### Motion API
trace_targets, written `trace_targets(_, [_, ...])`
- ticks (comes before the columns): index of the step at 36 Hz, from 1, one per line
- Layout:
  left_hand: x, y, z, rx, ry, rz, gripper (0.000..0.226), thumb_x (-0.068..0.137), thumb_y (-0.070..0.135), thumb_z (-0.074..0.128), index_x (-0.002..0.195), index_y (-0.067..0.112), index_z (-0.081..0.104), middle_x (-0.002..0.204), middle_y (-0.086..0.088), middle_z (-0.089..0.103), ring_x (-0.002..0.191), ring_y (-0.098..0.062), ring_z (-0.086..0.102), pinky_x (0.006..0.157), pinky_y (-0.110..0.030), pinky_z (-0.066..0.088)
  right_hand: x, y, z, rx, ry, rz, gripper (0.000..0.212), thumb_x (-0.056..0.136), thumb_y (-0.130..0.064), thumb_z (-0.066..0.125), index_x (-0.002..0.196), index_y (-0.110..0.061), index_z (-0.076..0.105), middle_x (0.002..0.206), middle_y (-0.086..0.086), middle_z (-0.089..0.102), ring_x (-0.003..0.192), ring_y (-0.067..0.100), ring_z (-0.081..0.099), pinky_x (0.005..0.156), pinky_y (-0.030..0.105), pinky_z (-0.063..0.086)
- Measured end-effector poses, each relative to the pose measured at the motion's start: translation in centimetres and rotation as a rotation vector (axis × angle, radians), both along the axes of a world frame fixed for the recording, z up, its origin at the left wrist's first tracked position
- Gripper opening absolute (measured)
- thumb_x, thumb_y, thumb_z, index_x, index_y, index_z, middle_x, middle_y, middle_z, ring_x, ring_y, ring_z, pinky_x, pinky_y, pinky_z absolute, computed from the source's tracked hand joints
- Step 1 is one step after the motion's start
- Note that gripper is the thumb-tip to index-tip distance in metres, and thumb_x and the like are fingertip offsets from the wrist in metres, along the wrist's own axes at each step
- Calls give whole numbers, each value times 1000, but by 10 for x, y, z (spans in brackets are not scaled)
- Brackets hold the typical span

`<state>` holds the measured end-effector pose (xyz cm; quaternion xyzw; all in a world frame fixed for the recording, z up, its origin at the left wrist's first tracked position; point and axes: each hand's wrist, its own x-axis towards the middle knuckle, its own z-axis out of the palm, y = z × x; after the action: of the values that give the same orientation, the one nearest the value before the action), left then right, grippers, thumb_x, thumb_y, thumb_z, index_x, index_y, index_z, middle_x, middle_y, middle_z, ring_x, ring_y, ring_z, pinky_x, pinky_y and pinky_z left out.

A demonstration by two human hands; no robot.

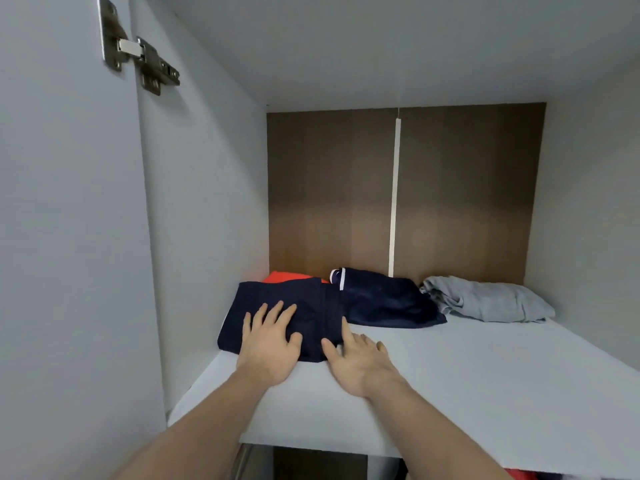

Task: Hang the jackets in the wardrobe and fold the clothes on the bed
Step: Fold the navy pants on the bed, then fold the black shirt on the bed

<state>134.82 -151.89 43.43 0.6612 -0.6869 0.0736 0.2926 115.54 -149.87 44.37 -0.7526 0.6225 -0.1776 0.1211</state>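
Probably a home bedroom wardrobe: a white shelf (pixel 485 375) with folded clothes (pixel 485 301), door hinge (pixel 138 60), brown back panel (pixel 329 188).

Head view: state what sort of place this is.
Most likely the inside of a wardrobe, at an upper shelf. A metal door hinge sits on the left panel, folded clothes such as a navy garment lie on it, and a wood-grain back panel closes it.
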Motion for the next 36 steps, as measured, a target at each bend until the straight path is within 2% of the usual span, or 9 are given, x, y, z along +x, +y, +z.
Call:
trace_targets(4, [-1,2,3,41,0,-22,61,100,39,39,159,34,26,169,3,19,156,-24,11,126,-47,2,-3,45,-4,65,110,32,71,102,-60,10,164,-26,-1,171,2,5,157,23,0,126,48,-6])
trace_targets(7, [-2,12,1,32,-12,-38,59,101,38,40,159,30,29,168,-1,23,155,-27,14,126,-49,7,-13,85,-7,86,165,68,66,104,-55,11,164,-27,8,171,1,-1,157,23,-5,125,46,-8])
trace_targets(15, [-70,109,6,31,-8,-330,61,99,17,47,157,25,31,169,-2,16,156,-28,1,126,-48,4,-90,207,-16,-14,165,43,64,106,-50,31,163,-29,10,171,-4,0,157,19,-4,127,42,-4])
trace_targets(18, [-121,173,1,18,109,-546,58,97,11,51,152,27,41,168,2,19,157,-23,0,127,-43,5,-129,271,-26,17,-6,-22,67,103,-46,46,162,-29,19,170,-5,9,156,21,11,127,42,14])
trace_targets(21, [-178,250,-12,19,208,-747,55,97,10,53,145,36,47,162,18,23,154,-10,4,123,-31,5,-177,356,-48,43,-160,-78,67,100,-45,53,160,-31,25,165,-12,20,152,12,22,124,30,20])
trace_targets(29, [-328,471,-56,206,366,-1220,51,90,1,61,120,41,60,143,28,45,140,1,33,114,-29,27,-306,632,-112,-8,-405,-544,45,97,-40,59,139,-48,47,136,-38,43,120,-13,48,92,5,38])
trace_targets(31, [-358,522,-68,253,352,-1350,51,89,1,63,119,42,62,141,28,48,138,-1,39,110,-25,33,-327,695,-124,-47,-480,-676,38,97,-39,60,132,-49,53,132,-36,51,117,-12,53,89,6,42])
trace_targets(34, [-399,593,-81,287,298,-1534,45,91,6,63,116,44,62,137,25,53,136,-5,45,106,-6,26,-349,780,-134,-111,-557,-877,30,96,-36,62,123,-49,59,129,-36,55,112,-7,58,90,15,47])
trace_targets(36, [-427,634,-90,335,259,-1646,41,89,14,61,115,45,62,136,25,54,135,-7,46,105,-6,27,-361,830,-141,-149,-570,-1002,29,97,-32,63,121,-47,60,128,-36,56,111,-6,60,91,19,50])
